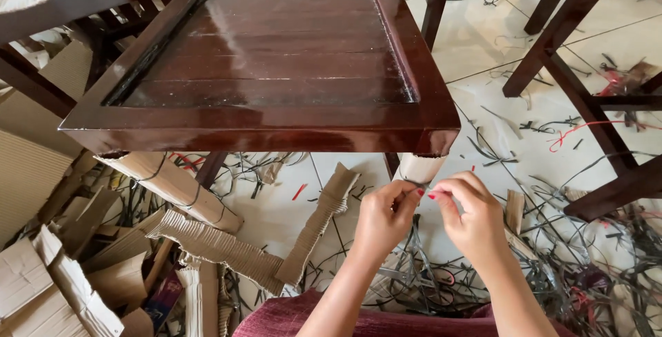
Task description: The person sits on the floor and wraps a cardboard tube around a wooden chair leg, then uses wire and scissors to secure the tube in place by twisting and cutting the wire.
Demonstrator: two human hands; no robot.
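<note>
A dark red-brown wooden chair (276, 127) stands in front of me, its seat seen from above. Its front right leg is wrapped in corrugated cardboard (419, 167). Just under that wrap my left hand (385, 218) and my right hand (470, 218) meet fingertip to fingertip. Both pinch something thin and small between them, too small to make out clearly. The front left leg wears a longer cardboard wrap (172, 185) bound with a dark strap.
Torn cardboard pieces (221, 244) and flat cardboard sheets (27, 171) cover the tiled floor on the left. Black plastic straps (552, 240) and red strings (586, 127) lie tangled on the right. Legs of other dark wooden furniture (558, 27) stand at upper right. A maroon cushion (289, 318) lies beneath my arms.
</note>
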